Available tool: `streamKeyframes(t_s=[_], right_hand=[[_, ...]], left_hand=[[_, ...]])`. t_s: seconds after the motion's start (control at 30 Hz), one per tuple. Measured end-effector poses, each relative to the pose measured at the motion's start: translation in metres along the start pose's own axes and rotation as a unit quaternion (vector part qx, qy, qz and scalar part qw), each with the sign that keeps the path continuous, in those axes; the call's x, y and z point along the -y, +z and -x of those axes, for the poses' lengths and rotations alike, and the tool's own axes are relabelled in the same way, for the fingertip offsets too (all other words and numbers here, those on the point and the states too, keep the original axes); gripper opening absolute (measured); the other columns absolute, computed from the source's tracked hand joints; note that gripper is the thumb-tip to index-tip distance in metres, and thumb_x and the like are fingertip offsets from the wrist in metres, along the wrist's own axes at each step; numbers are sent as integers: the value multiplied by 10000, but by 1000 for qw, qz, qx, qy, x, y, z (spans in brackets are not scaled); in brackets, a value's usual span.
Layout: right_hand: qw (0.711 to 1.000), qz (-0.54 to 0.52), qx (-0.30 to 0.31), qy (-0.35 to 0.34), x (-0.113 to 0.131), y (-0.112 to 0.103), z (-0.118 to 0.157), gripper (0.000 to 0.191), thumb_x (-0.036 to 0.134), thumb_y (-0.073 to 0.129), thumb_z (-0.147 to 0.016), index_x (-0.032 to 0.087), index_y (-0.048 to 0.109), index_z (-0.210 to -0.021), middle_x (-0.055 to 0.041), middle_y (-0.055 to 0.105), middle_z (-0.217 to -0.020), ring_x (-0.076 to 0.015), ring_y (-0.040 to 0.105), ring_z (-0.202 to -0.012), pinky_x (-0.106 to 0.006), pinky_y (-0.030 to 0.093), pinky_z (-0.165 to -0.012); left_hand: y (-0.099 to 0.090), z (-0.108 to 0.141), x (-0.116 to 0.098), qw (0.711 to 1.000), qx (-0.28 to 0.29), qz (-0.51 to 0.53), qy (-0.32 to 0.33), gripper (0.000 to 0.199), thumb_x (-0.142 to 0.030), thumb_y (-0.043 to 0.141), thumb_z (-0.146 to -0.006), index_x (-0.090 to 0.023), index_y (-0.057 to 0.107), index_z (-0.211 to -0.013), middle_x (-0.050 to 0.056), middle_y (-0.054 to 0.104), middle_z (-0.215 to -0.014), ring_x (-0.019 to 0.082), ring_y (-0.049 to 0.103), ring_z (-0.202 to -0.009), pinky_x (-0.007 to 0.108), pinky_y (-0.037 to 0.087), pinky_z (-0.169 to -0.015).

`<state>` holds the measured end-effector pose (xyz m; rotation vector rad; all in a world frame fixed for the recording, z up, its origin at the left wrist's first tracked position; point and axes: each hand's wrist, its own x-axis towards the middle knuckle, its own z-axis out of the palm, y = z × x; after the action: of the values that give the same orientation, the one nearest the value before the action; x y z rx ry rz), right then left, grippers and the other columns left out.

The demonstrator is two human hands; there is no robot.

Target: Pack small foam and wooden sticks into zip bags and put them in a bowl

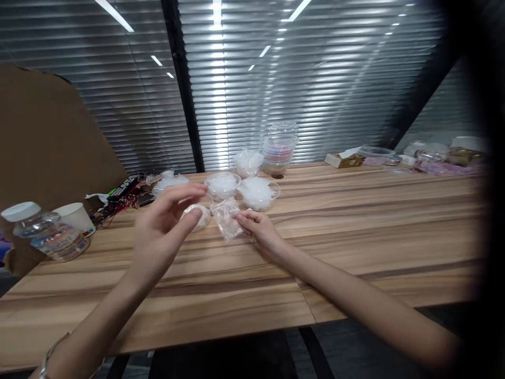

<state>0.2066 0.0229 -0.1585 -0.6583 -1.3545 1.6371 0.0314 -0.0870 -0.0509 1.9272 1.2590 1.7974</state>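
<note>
Plastic bag (225, 217) in R hand (258, 229); white bundles (257, 193) behind (btl (58, 237) far L).

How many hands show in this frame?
2: the right hand, pinching a small clear plastic bag, and the left hand, raised open to the bag's left. No others show.

A person's left hand (158, 226) and right hand (262, 230) are bare, as are both slender forearms (118, 295), the left one circled, near left, by a thin, shiny, silver-toned bracelet (52, 351), its detail blurred.
</note>
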Motion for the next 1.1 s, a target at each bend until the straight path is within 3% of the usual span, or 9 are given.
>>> streamKeyframes(t_s=[0.1, 0.2, 0.37, 0.47, 0.57, 0.7, 0.8, 0.93, 1.1], right_hand=[[999, -52, 4, 3, 5, 2, 0, 302, 406, 708, -703, 172, 669, -891, 34, 455, -605, -55, 347, -500, -206, 239, -458], [993, -111, 37, 32, 10, 4, 2, 277, 370, 734, -687, 154, 660, -845, 37, 451, -592, -45, 332, -486, -194, 228, -446], [966, -199, 107, 128, 3, 3, 4, 191, 287, 738, -707, 149, 639, -794, 34, 490, -646, -29, 341, -499, -168, 284, -465], [954, -209, 136, 164, -4, 1, 4, 145, 250, 720, -730, 155, 637, -802, 28, 521, -685, -27, 373, -511, -163, 306, -473], [957, -183, 159, 158, -4, 1, 3, 134, 244, 692, -754, 164, 655, -854, -2, 587, -785, -45, 461, -569, -180, 371, -525], [969, -158, 154, 108, 5, -1, 3, 302, 260, 639, -789, 208, 619, -1085, -59, 600, -1092, -126, 581, -816, -270, 461, -737], [981, -121, 119, 94, 10, -4, 2, 305, 264, 629, -789, 203, 614, -1087, -73, 606, -1076, -171, 589, -910, -323, 467, -800], [991, -63, 98, 60, 11, -5, 1, 255, 304, 627, -789, 194, 636, -1018, -52, 609, -976, -138, 593, -786, -295, 477, -727], [988, 2, 145, 56, 10, 0, 7, 273, 315, 651, -775, 200, 603, -1019, 4, 571, -787, -77, 524, -603, -220, 438, -571]], left_hand=[[15, -6, 29, 983, 55, 81, -157, 386, -286, 636, -797, -228, 546, -1167, 65, 530, -1266, 234, 443, -1228, 407, 365, -1042], [25, -2, 53, 927, 171, 217, -254, 470, -342, 600, -828, -201, 487, -1262, 97, 494, -1323, 249, 401, -1271, 408, 311, -1076], [34, 12, 65, 870, 231, 335, -277, 463, -370, 553, -861, -179, 488, -1277, 127, 499, -1321, 280, 451, -1230, 421, 343, -1043], [35, 15, 61, 867, 247, 322, -288, 485, -345, 570, -855, -192, 460, -1302, 123, 465, -1355, 281, 421, -1255, 405, 347, -1037], [32, 14, 61, 883, 213, 301, -289, 533, -341, 608, -828, -199, 438, -1312, 124, 483, -1335, 276, 426, -1252, 391, 349, -1034], [27, 14, 72, 920, 142, 247, -268, 549, -360, 629, -803, -195, 448, -1295, 117, 501, -1309, 265, 446, -1233, 406, 317, -1056], [24, 16, 86, 955, 147, 146, -211, 581, -322, 717, -715, -192, 498, -1237, 106, 498, -1300, 262, 433, -1235, 414, 311, -1061], [23, 20, 95, 980, 177, -20, -89, 543, -318, 728, -690, -203, 541, -1187, 96, 532, -1213, 248, 489, -1150, 421, 359, -1019], [24, 23, 82, 963, 232, -128, 39, 520, -300, 678, -739, -220, 512, -1225, 99, 536, -1164, 240, 502, -1101, 399, 427, -939]])
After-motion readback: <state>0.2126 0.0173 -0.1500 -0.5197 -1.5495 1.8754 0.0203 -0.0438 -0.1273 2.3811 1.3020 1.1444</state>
